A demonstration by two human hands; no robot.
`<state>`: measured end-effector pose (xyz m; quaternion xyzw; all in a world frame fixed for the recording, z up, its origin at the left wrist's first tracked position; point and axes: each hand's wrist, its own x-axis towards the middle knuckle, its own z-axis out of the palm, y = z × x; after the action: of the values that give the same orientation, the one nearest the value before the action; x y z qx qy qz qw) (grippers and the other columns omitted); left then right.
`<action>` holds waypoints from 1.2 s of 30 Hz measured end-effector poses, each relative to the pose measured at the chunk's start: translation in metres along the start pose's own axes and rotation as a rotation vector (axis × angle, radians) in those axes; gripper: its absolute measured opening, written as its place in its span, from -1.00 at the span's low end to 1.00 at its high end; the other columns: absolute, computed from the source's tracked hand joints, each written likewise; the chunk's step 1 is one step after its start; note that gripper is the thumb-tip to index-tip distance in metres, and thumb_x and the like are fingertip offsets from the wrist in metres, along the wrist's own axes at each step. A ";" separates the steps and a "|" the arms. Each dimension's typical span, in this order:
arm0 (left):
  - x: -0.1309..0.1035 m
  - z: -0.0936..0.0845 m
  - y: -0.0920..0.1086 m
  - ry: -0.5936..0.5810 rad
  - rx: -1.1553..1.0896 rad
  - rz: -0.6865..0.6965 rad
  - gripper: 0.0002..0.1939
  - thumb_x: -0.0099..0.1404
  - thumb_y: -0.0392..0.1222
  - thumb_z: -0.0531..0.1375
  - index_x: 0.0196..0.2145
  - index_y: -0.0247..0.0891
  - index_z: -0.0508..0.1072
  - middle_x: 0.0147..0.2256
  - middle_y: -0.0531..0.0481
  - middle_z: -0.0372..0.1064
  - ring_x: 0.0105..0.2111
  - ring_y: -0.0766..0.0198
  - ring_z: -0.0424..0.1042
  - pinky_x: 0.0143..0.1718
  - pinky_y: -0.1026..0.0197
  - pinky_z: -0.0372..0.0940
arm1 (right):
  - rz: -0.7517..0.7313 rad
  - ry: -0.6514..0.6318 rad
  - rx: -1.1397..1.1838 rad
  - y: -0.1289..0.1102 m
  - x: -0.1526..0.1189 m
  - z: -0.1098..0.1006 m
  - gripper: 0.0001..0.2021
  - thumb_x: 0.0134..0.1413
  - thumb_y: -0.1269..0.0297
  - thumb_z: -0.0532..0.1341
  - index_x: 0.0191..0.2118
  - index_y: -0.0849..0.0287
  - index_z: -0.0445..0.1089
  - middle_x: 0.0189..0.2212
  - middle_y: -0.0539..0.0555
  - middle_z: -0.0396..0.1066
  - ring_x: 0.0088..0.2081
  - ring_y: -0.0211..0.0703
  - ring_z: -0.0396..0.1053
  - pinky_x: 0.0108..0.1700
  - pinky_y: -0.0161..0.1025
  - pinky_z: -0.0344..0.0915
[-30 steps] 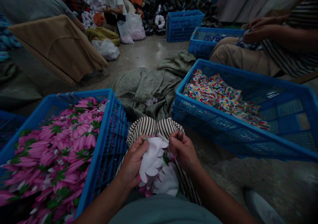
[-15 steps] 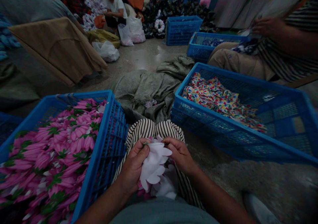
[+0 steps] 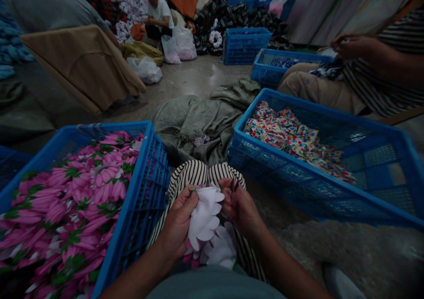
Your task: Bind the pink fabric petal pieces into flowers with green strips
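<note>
My left hand pinches the edge of a white, petal-shaped fabric piece above my lap. At the right side of that piece is my right hand, its fingers curled around a small dark item that is too unclear to name. More white and pink petal pieces lie on my lap below. To the left, a blue crate holds a heap of pink flower pieces with green parts.
At the right, a large blue crate holds colourful spotted fabric. Grey-green sacking lies ahead on the floor. A person sits at the right; others work farther back near a brown-covered stand and bags.
My right hand has come off the fabric's upper edge and turned, its fingers now raised. My left hand still holds the piece. The camera view has shifted slightly.
</note>
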<state>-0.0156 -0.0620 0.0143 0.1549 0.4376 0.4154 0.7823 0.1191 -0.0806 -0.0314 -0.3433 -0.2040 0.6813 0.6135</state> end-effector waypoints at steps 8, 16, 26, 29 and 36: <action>0.018 0.003 -0.006 0.072 0.027 0.013 -0.79 0.10 -0.14 0.19 -0.33 -0.32 0.35 -0.46 -0.01 0.42 -0.48 0.28 0.42 -0.47 0.31 0.30 | 0.168 -0.024 -0.041 0.016 0.001 0.010 -0.68 -0.24 0.20 0.33 -0.32 0.20 0.31 -0.63 -0.12 0.17 -0.71 -0.48 -0.04 -0.71 -0.49 -0.13; 0.013 -0.016 0.000 0.127 0.623 0.522 -0.69 0.02 -0.19 0.26 -0.25 -0.22 0.31 -0.26 0.02 0.31 -0.25 0.31 0.32 -0.23 0.32 0.19 | 0.002 0.093 -0.144 0.011 0.004 0.015 -0.76 -0.20 0.22 0.30 -0.54 0.19 0.21 -0.71 -0.15 0.09 -0.70 -0.44 -0.03 -0.68 -0.47 -0.07; 0.009 -0.013 0.008 -0.063 0.828 0.476 -0.85 0.14 -0.18 0.13 -0.53 -0.26 0.38 -0.47 0.03 0.28 -0.40 0.27 0.28 -0.35 0.30 0.15 | -0.030 0.028 -0.489 0.016 0.003 0.017 -0.77 -0.16 0.22 0.26 -0.60 0.22 0.25 -0.69 -0.10 0.13 -0.63 -0.38 0.02 -0.58 -0.40 0.00; 0.008 -0.014 0.009 -0.097 0.801 0.438 -0.86 0.16 -0.16 0.12 -0.48 -0.25 0.39 -0.45 0.02 0.28 -0.40 0.27 0.27 -0.35 0.31 0.15 | 0.039 0.047 -0.398 0.014 0.004 0.014 -0.81 -0.18 0.23 0.26 -0.58 0.22 0.27 -0.70 -0.11 0.15 -0.66 -0.39 0.03 -0.61 -0.40 0.00; 0.010 -0.017 0.005 -0.131 0.647 0.373 -0.84 0.14 -0.15 0.15 -0.52 -0.27 0.38 -0.45 0.01 0.28 -0.40 0.29 0.25 -0.34 0.31 0.15 | 0.078 0.060 -0.309 0.005 0.003 0.015 -0.87 -0.25 0.32 0.25 -0.60 0.21 0.28 -0.73 -0.12 0.12 -0.69 -0.41 -0.02 -0.66 -0.41 -0.08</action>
<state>-0.0289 -0.0533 0.0023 0.4973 0.4595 0.3800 0.6303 0.1041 -0.0762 -0.0254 -0.4614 -0.2745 0.6545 0.5324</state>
